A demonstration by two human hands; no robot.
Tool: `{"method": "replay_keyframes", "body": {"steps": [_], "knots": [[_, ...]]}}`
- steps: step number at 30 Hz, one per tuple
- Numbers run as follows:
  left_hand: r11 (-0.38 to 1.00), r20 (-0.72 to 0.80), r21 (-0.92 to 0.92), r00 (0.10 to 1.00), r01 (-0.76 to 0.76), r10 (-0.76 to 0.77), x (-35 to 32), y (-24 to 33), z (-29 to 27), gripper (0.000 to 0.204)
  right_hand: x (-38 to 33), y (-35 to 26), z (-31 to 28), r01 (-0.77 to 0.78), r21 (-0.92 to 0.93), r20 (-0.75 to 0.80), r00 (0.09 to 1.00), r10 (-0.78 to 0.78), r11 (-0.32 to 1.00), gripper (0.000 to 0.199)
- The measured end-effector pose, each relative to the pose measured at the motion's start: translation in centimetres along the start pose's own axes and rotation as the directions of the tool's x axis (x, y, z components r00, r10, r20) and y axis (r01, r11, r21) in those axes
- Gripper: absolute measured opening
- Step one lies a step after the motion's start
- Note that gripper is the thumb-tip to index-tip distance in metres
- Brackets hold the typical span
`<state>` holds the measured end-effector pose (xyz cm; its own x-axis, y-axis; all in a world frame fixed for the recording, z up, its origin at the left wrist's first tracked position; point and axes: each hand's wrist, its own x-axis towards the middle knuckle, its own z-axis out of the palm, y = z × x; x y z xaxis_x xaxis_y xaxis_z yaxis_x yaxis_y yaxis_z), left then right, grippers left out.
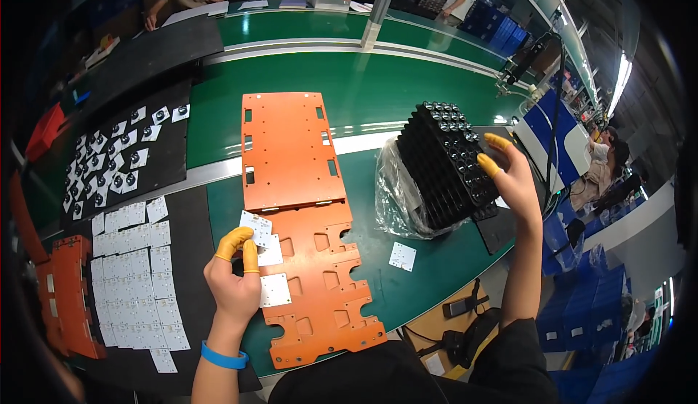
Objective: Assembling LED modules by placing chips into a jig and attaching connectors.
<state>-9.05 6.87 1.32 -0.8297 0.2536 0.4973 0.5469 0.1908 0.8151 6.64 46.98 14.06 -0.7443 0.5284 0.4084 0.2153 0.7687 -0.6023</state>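
My left hand [234,280], with yellow finger cots, pinches a white square circuit board [257,224] above the orange fixture plate [320,259]. Partly under it lies a second white board [272,251]. Another white board [275,290] rests at the fixture's left side. A hinged orange cover [291,150] is laid back at the far end. My right hand [518,190], also in yellow cots, is at the right side of a stack of black trays [429,171]. Its thumb and forefinger are apart, and nothing shows between them. Round dark lens-like parts [454,124] fill the top tray.
Clear plastic wrap [396,193] sags around the trays. A loose white board [402,256] lies on the green bench. To the left are rows of white boards [134,288] and boards with dark round parts [109,160] on black mats. A green conveyor [327,84] runs beyond.
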Motion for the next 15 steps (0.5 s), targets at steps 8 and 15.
{"method": "replay_keyframes", "body": {"steps": [8,15], "knots": [[1.0,-0.022,0.009,0.999,-0.025,0.026,0.0,0.2,-0.3,0.017,4.5,-1.4,1.2,0.098,-0.293,0.069,0.994,-0.081,0.951,0.027],[0.999,-0.03,-0.003,0.998,-0.047,0.047,0.1,0.0,-0.1,0.019,3.9,-0.3,0.8,0.15,-0.203,0.059,0.988,-0.14,0.968,0.021]]}}
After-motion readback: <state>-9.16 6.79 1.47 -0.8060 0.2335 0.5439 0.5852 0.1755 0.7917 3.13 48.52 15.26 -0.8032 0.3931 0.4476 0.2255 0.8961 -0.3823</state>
